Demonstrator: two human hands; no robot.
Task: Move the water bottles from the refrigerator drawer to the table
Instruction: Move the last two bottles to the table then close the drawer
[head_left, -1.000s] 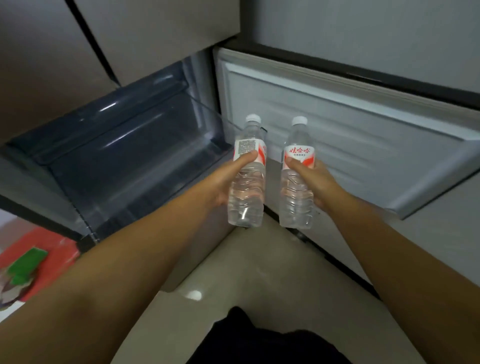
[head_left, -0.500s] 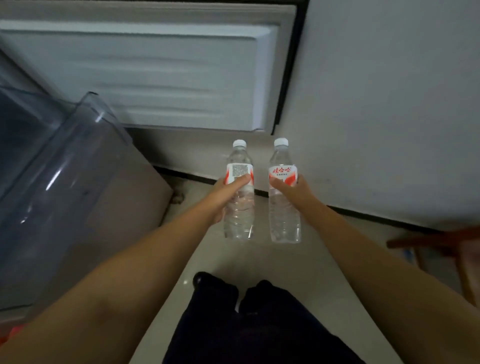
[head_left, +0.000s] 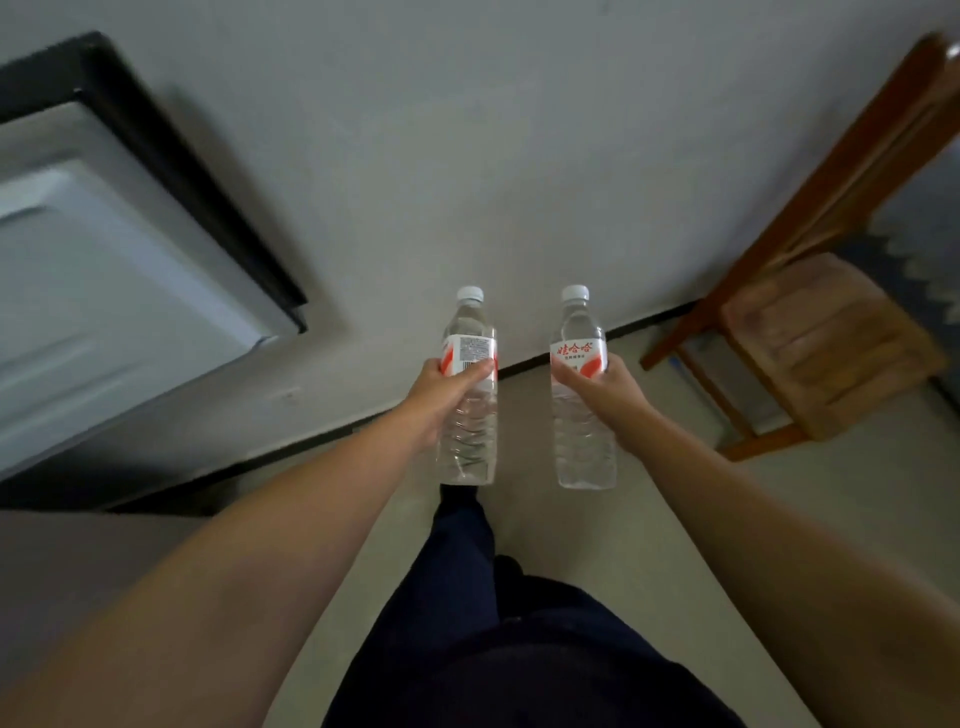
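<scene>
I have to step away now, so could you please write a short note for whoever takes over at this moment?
Left hand: grips the left water bottle at its label, upright, cap on.
Right hand: grips the right water bottle at its label, upright, cap on.
Both bottles are carried in the air over the floor, apart from each other, facing the wall. The refrigerator door is at the left, a wooden chair at the right.
Done: both bottles are out of the drawer.
Left: carry them to the table, which is not in view, and set them down.

Two clear water bottles (head_left: 467, 395) (head_left: 582, 395), white caps, red-white labels, upright, side by side
</scene>
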